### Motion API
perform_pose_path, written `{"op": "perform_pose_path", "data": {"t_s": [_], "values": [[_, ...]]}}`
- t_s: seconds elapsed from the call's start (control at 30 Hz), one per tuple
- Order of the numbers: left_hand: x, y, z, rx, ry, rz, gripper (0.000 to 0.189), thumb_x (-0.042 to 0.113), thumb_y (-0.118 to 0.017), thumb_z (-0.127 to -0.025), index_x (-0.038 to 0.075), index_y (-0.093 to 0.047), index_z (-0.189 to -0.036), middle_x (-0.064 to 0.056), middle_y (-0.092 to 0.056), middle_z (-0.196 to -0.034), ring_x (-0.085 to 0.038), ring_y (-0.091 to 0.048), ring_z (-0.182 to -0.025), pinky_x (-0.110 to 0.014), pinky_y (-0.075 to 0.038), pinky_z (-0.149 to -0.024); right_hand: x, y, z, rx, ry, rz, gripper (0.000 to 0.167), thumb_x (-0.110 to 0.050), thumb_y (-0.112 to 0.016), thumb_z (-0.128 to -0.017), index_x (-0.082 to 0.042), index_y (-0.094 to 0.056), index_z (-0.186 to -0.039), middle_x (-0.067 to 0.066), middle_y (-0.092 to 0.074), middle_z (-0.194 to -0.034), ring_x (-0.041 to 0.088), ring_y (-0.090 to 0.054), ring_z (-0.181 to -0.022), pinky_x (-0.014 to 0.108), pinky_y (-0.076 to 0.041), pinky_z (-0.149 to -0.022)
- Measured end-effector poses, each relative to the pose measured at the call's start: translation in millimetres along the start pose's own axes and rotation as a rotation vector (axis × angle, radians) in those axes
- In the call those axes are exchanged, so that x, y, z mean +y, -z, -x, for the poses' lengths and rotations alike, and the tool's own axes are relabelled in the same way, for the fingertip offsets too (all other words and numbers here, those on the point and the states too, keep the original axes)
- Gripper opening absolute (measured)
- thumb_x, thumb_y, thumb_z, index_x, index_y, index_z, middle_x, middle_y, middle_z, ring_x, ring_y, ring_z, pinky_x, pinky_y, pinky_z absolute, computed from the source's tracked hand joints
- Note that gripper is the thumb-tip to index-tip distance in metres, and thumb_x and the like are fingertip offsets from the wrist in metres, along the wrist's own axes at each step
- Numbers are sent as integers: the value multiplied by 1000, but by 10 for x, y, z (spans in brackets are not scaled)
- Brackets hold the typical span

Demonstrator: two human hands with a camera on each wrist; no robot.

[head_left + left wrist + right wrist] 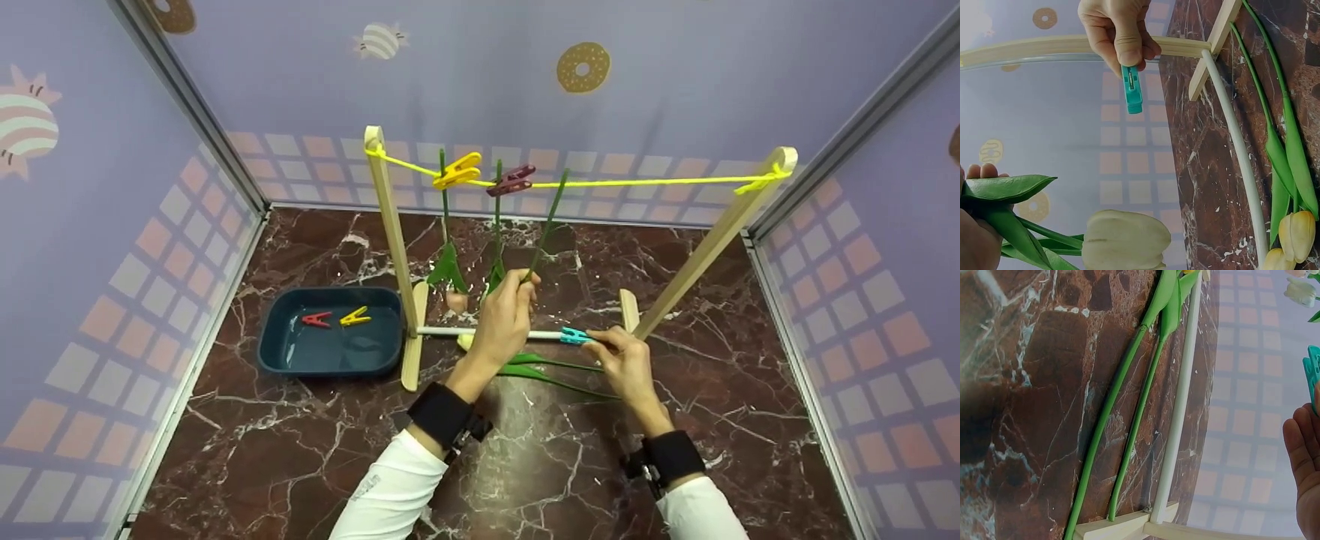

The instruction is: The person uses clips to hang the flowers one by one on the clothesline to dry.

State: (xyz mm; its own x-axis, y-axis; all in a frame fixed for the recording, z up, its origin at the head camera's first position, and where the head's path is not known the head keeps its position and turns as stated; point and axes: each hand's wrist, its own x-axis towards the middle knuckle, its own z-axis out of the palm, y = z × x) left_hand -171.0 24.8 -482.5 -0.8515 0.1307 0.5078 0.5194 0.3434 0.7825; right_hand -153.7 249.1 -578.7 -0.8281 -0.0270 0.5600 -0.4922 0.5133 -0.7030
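Observation:
My left hand (504, 319) grips a tulip by its leaves and stem; the bare stem (553, 217) points up past the yellow line (645, 181), and the whitish bloom (1126, 241) shows in the left wrist view. Between thumb and fingers, my right hand (628, 367) pinches a teal clothespin (574, 335), lower than the line. Two tulips hang bloom-down from the line to the left, one under a yellow clothespin (457, 171), the other under a dark purple clothespin (511, 181).
Wooden posts (394, 232) joined by a white bar (540, 334) carry the line. Two more tulips (1292, 163) with yellowish blooms lie on the marbled surface in front. Left of the frame, a dark blue tub (271, 364) holds a red clothespin (316, 320) and a yellow one.

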Motion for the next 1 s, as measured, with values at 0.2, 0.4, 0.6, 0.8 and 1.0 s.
{"op": "perform_pose_path", "data": {"t_s": [0.2,0.4,0.6,0.8,1.0], "values": [[7,-9,-28,25,34,-8,20,10,-42,-106,1,-58,-110,-13,-62,-84,-23,-62,-71,-23,-52,-63,-14,13,-26,-16,1,18,19,2,-81,-73,1,-78,-92,9,-65,-68,0,-52,-61,8,-42,-57],[5,-11,-38,31,68,-23,20,12,-41,-106,2,-58,-110,-13,-63,-84,-19,-61,-69,-21,-51,-62,-78,23,-70,-4,7,-1,18,0,-80,-75,1,-79,-93,9,-67,-70,11,-58,-57,6,-43,-57],[-17,3,-53,35,83,-17,20,11,-43,-106,1,-59,-110,-13,-64,-85,-23,-63,-69,-21,-51,-62,-165,36,-123,0,40,11,19,2,-80,-75,0,-78,-94,10,-68,-72,15,-59,-60,5,-42,-60],[-41,17,-54,24,88,-18,19,10,-42,-105,1,-58,-110,-16,-64,-85,-28,-64,-70,-21,-50,-62,-285,45,-203,-15,86,25,19,2,-78,-79,-3,-78,-98,6,-71,-79,9,-64,-68,10,-49,-68],[-17,22,-75,25,74,-27,19,11,-43,-106,1,-58,-109,-14,-64,-84,-27,-64,-69,-22,-50,-63,-492,105,-330,-13,108,-12,21,3,-74,-81,-2,-77,-101,8,-71,-83,18,-65,-71,8,-49,-71]]}}
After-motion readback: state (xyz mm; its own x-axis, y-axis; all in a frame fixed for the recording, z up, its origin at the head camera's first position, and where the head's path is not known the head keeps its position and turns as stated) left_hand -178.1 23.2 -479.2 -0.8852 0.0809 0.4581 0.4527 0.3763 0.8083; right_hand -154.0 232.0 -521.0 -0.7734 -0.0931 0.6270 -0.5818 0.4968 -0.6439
